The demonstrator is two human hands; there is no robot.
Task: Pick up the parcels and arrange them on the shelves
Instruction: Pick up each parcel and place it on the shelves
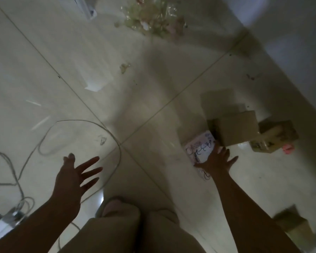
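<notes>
White labelled parcel (201, 147) flat on floor beside brown boxes (235, 128).

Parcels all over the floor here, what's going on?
A person is reaching down to a tiled floor to gather parcels. Their right hand, fingers spread, is on a white parcel with handwriting, which lies beside a brown cardboard box. A taped box sits just beyond. The left hand is open and holds nothing, held out near a loose cable. Nothing looks lifted yet, and no shelves are in view.
</notes>
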